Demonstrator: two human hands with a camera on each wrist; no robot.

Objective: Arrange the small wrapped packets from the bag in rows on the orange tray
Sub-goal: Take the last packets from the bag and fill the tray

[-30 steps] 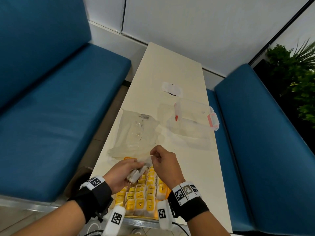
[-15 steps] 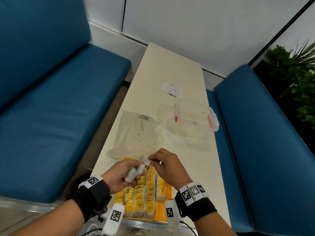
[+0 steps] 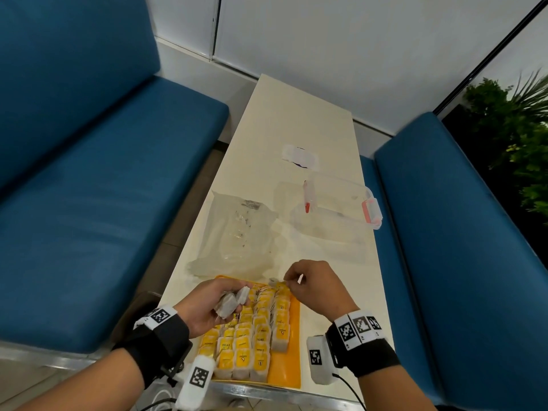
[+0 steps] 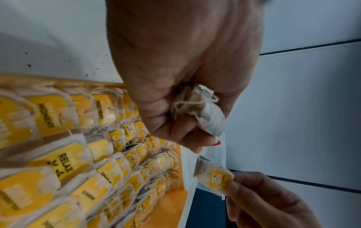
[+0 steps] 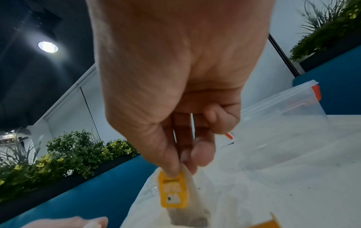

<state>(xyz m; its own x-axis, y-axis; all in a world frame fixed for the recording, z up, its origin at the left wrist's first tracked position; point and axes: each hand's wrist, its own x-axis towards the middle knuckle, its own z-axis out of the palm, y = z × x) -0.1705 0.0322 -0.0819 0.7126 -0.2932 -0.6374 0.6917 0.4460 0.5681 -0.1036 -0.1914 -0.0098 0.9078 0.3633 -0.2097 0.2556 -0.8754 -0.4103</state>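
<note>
The orange tray [image 3: 292, 351] lies at the near end of the table, most of it covered by rows of white packets with yellow labels [image 3: 252, 336] [image 4: 64, 163]. My left hand [image 3: 207, 304] [image 4: 181, 77] hovers over the tray's left side and grips a small bunch of packets [image 3: 232, 301] [image 4: 203, 112]. My right hand [image 3: 311, 287] [image 5: 183, 95] is above the tray's far right corner and pinches one packet [image 4: 215, 179] [image 5: 173, 189] by its top, between thumb and fingers. The clear plastic bag [image 3: 237, 238] lies flat just beyond the tray.
A clear plastic box with pink clips [image 3: 338, 212] stands right of the bag, a small white wrapper [image 3: 301, 155] farther back. Blue benches [image 3: 103, 188] [image 3: 462, 262] flank the narrow white table [image 3: 296, 114]. A bare orange strip runs along the tray's right side.
My right hand has drawn one packet out of the bunch in my left hand and moved right, over the tray's far right corner. My left hand stays over the tray's left side.
</note>
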